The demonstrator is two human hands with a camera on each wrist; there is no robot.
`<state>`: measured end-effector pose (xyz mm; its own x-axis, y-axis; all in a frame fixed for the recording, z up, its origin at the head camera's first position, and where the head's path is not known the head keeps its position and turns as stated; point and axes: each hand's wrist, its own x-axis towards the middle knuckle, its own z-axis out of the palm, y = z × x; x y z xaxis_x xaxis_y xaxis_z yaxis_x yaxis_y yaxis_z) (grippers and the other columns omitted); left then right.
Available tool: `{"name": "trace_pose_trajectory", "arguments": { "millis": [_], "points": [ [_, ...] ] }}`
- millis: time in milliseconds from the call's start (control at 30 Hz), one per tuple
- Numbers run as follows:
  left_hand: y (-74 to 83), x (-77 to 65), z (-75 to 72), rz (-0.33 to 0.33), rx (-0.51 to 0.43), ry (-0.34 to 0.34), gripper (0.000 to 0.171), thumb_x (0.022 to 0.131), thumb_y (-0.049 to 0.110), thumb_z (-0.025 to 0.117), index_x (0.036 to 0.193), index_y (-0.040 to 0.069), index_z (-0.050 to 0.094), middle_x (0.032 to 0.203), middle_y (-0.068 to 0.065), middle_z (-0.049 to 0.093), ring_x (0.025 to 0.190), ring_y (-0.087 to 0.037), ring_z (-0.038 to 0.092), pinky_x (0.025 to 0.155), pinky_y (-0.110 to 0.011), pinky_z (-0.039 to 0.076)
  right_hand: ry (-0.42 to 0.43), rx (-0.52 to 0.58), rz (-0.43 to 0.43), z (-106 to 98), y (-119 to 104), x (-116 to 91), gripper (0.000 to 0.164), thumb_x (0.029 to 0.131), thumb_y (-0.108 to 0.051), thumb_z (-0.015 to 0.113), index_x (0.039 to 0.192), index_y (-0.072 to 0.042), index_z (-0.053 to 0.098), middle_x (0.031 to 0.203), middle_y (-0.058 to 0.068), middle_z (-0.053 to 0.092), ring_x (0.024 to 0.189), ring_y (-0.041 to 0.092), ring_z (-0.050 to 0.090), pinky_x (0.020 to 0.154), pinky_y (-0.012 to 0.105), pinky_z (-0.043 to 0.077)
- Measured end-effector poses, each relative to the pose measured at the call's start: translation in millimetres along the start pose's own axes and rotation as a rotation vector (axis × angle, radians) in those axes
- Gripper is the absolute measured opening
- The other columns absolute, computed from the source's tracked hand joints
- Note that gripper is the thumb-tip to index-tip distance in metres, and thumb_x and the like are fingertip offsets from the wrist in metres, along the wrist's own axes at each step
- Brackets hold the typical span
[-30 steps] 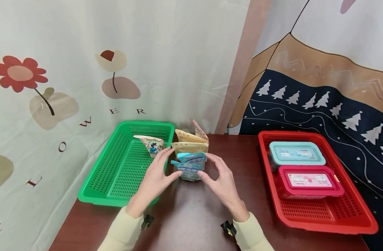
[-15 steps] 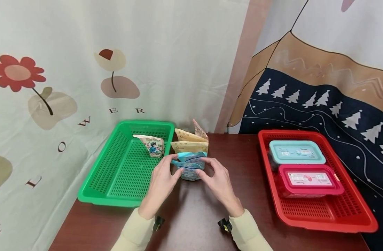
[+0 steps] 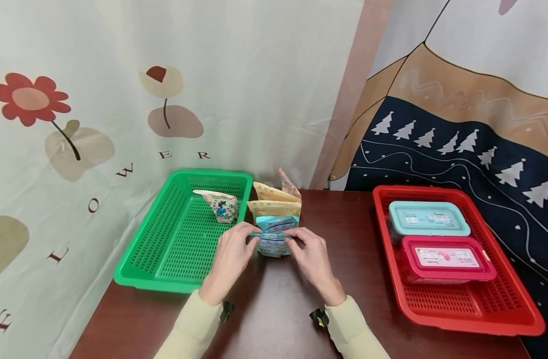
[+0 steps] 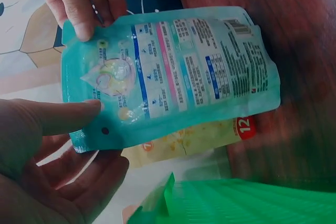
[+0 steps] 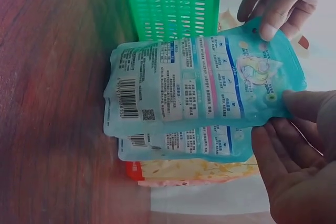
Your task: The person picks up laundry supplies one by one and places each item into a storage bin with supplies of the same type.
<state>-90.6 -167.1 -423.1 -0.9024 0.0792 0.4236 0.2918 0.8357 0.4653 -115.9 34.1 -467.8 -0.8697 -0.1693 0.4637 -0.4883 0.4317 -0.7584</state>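
Note:
A teal refill pouch [image 3: 273,246] with printed text and a barcode stands on the table, its back turned toward me. My left hand [image 3: 231,259] pinches its top left corner between thumb and fingers. At the top right corner, my right hand [image 3: 312,259] pinches it the same way. The right wrist view shows a second teal pouch [image 5: 207,151] close behind the first. Farther back stand two pale yellow pouches [image 3: 274,207] and a pink one [image 3: 289,183].
Left of the pouches, a green basket [image 3: 141,239] holds one upright patterned pouch [image 3: 223,207]. To the right, a red basket [image 3: 392,286] holds a light-blue-lidded box [image 3: 430,219] and a pink-lidded box [image 3: 449,259]. A printed curtain [image 3: 265,89] hangs behind the table.
Both hands have drawn inward, from around the teal pouches to a pinch on the front pouch's top corners. The baskets and the pouches behind have stayed in place.

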Motion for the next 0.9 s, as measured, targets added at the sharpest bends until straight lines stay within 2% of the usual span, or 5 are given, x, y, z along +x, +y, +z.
{"name": "trace_pose_trajectory", "arguments": {
  "millis": [200,333,500,733,900],
  "points": [
    [-4.2,3.7,0.7,0.027,0.029,0.028,0.012,0.084,0.003,0.084,0.095,0.007,0.082,0.093,-0.007,0.079,0.078,-0.029,0.075,0.063,-0.044,0.058,0.035,0.001,-0.04,1.6,2.8,2.6,0.012,0.093,-0.009,0.077,0.1,-0.016,0.083,0.093,-0.004,0.077,0.081,0.008,0.069,0.07,0.031,0.056],
    [-6.0,5.0,0.3,0.004,0.018,0.039,0.009,0.085,0.006,0.084,0.093,0.009,0.083,0.089,-0.008,0.079,0.061,-0.023,0.068,0.053,-0.039,0.051,0.042,0.014,-0.063,2.2,3.1,3.6,0.011,0.093,-0.009,0.077,0.1,-0.016,0.083,0.092,-0.003,0.078,0.074,0.007,0.066,0.066,0.029,0.054],
    [-8.3,4.9,1.5,-0.005,0.003,0.056,0.007,0.086,0.006,0.084,0.092,0.009,0.084,0.087,-0.007,0.079,0.051,-0.013,0.056,0.045,-0.029,0.039,0.064,0.028,-0.095,3.4,2.1,2.4,0.014,0.091,-0.004,0.077,0.097,-0.014,0.084,0.092,-0.006,0.077,0.073,0.005,0.066,0.065,0.025,0.054],
    [-8.8,5.5,2.4,0.011,0.001,0.085,0.007,0.085,0.007,0.085,0.091,0.009,0.084,0.087,-0.007,0.079,0.052,-0.013,0.058,0.047,-0.03,0.041,0.088,0.038,-0.103,2.7,2.0,1.6,0.016,0.089,0.0,0.078,0.096,-0.013,0.084,0.092,-0.005,0.078,0.077,0.007,0.07,0.062,0.023,0.053],
    [-9.3,5.0,1.4,0.009,-0.011,0.099,0.008,0.084,0.008,0.086,0.092,0.009,0.084,0.086,-0.007,0.079,0.048,-0.013,0.053,0.045,-0.03,0.037,0.082,0.035,-0.104,2.0,0.8,2.0,0.014,0.09,-0.003,0.078,0.097,-0.013,0.083,0.092,-0.002,0.078,0.08,0.009,0.072,0.064,0.025,0.054]
  ]
}}
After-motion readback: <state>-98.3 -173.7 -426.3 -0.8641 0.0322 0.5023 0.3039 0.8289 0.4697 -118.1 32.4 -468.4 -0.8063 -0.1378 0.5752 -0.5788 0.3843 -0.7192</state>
